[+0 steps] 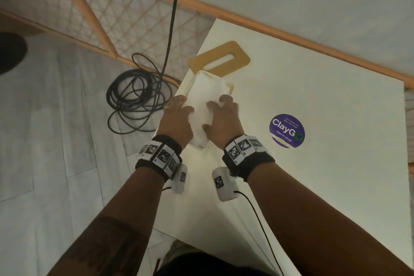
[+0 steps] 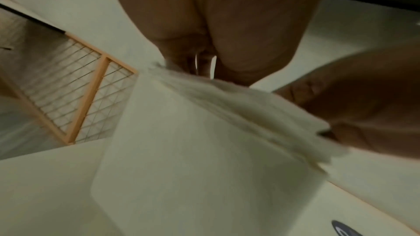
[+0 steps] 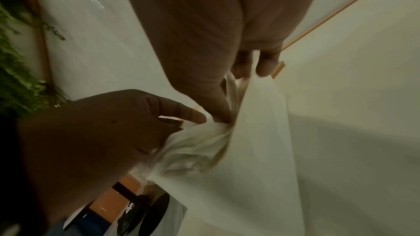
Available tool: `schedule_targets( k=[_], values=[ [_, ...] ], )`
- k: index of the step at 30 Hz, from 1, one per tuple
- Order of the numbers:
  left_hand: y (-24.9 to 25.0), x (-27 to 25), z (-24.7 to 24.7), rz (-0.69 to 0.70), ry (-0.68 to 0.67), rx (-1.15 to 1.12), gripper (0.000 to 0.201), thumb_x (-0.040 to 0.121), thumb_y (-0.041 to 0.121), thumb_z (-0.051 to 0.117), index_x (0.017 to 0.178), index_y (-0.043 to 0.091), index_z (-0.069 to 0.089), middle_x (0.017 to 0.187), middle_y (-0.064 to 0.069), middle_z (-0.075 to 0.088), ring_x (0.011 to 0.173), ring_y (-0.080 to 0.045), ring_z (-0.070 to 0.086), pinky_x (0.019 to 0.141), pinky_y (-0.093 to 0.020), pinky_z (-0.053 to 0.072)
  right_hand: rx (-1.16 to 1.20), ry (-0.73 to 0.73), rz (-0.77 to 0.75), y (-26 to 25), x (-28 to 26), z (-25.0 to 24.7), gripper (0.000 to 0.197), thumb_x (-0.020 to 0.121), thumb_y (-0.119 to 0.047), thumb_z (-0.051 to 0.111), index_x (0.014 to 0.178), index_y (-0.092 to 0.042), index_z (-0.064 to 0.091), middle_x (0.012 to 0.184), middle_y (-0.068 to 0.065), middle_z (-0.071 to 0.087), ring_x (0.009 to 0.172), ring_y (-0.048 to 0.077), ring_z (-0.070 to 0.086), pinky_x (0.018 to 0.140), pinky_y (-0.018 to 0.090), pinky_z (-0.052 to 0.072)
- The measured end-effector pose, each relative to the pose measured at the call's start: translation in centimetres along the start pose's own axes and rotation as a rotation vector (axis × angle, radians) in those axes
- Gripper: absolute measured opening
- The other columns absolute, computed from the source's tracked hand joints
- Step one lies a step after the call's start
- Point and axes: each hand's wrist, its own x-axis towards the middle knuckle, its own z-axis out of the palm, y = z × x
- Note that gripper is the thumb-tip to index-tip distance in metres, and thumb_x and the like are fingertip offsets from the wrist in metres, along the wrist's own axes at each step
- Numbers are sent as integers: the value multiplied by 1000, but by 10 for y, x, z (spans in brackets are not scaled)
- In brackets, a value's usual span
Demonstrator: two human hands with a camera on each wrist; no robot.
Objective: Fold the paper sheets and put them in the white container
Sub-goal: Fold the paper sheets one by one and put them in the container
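The white container [image 1: 230,87] stands at the table's left edge, its side wall [image 2: 193,159] filling the left wrist view. A stack of white paper sheets [image 1: 201,94] lies bunched in its top. My left hand [image 1: 177,114] pinches the stack's left side, thumb on top; in the right wrist view its forefinger [image 3: 191,112] lies on the crumpled paper [image 3: 195,146]. Beside it, my right hand [image 1: 224,116] presses flat on the right side of the paper. Its thumb [image 3: 220,103] pushes down into the paper next to the container wall [image 3: 261,150].
A wooden lid [image 1: 220,57] with a slot lies on the table just behind the container. A round purple sticker [image 1: 287,130] is on the white table [image 1: 324,101] to the right. A coiled black cable [image 1: 136,94] lies on the floor to the left, by a wooden lattice [image 1: 94,13].
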Motion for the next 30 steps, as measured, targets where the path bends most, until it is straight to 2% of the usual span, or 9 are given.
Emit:
schedule_targets(
  k=[2, 4, 8, 10, 13, 20, 25, 27, 30],
  values=[
    [5, -7, 5, 48, 93, 91, 41, 78, 2, 62, 118, 10, 69, 149, -10, 44, 140, -40, 35, 112, -53, 35, -90, 111, 36, -3, 0, -5, 66, 84, -48, 70, 142, -26, 47, 157, 9, 15, 138, 34, 23, 107, 48, 38],
    [11, -13, 7, 51, 122, 143, 39, 85, 17, 62, 124, 18, 65, 151, -4, 44, 148, -36, 26, 116, -59, 24, -106, 187, -14, -3, 9, -9, 67, 85, -53, 64, 143, -28, 45, 159, 8, 14, 143, 34, 20, 107, 52, 34],
    [8, -19, 19, -2, -106, 280, 59, 99, 49, 39, 152, 28, 29, 167, 6, 14, 156, -28, -5, 118, -64, 4, -227, -20, -87, 14, 36, -3, 79, 90, -63, 50, 156, -30, 23, 167, 4, 6, 154, 26, 3, 114, 59, 22],
    [2, -19, 24, -19, -163, 330, 66, 100, 53, 32, 158, 30, 12, 169, 8, 0, 155, -26, -15, 118, -64, 2, -282, -77, -82, 26, 42, 5, 84, 90, -71, 42, 159, -31, 14, 167, 1, 6, 155, 23, 1, 115, 59, 19],
    [0, -14, 29, -23, -202, 394, 68, 101, 54, 28, 159, 31, 1, 169, 9, -9, 153, -28, -22, 118, -63, 5, -357, -40, -105, 32, 44, 10, 85, 89, -75, 35, 158, -30, 15, 166, 0, 15, 153, 23, 10, 110, 58, 25],
    [21, 15, 29, 191, -231, 427, 69, 98, 49, 49, 157, 41, 15, 169, 10, -5, 153, -32, -17, 118, -63, 5, -304, 64, 101, 74, 6, -4, 80, 92, -77, 17, 156, -29, 25, 159, 3, 32, 145, 30, 31, 108, 59, 30],
    [71, 37, 46, 329, -126, 320, 51, 89, 39, 70, 137, 37, 55, 147, 7, 35, 137, -29, 24, 106, -47, 24, -224, 162, 338, 134, -58, -16, 78, 91, -79, 19, 150, -29, 34, 146, 4, 44, 131, 29, 44, 102, 52, 36],
    [92, 42, 56, 406, -154, 307, 50, 87, 41, 72, 135, 34, 59, 139, 6, 43, 129, -27, 36, 101, -44, 34, -202, 181, 420, 151, -80, -21, 77, 91, -79, 22, 147, -29, 36, 141, 3, 46, 124, 28, 46, 99, 49, 36],
    [117, 43, 74, 504, -220, 296, 48, 92, 42, 66, 138, 33, 56, 142, 5, 43, 127, -26, 42, 97, -44, 41, -147, 204, 537, 168, -105, -27, 75, 90, -77, 31, 146, -28, 39, 139, 3, 45, 123, 28, 46, 100, 49, 35]
  ],
)
